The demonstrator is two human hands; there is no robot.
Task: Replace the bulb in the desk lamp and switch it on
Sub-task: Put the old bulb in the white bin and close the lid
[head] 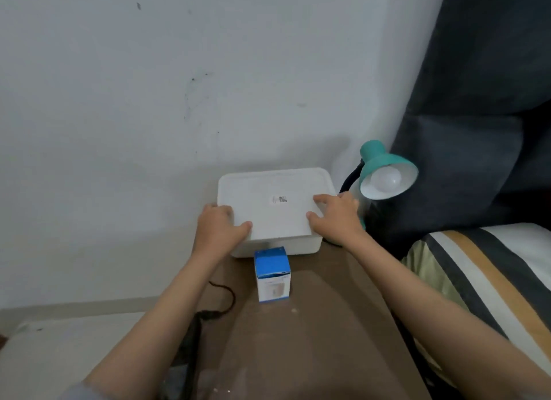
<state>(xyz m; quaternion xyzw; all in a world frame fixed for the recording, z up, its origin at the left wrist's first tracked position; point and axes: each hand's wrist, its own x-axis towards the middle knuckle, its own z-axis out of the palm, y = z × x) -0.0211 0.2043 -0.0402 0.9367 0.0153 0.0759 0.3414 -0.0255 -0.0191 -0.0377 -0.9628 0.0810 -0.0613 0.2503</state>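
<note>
We have both hands on a white lidded box [269,208] that sits at the far end of a brown table [313,340], against the wall. Our left hand [219,228] grips the box's near left corner, fingers curled over the lid edge and thumb pressed on top. Our right hand [335,217] holds the near right corner, fingers spread on the lid with the thumb along the near edge. A small sticker [279,199] in the middle of the lid carries a QR code; its fine print is too small to read.

Just right of the box stands the desk lamp [384,167], its teal shade tilted toward us with a white bulb [385,180] seated inside, unlit. Just in front of the box stands a small blue-and-white carton [272,274]; its printing is blurred. A black cord [222,298] trails off the table's left edge.
</note>
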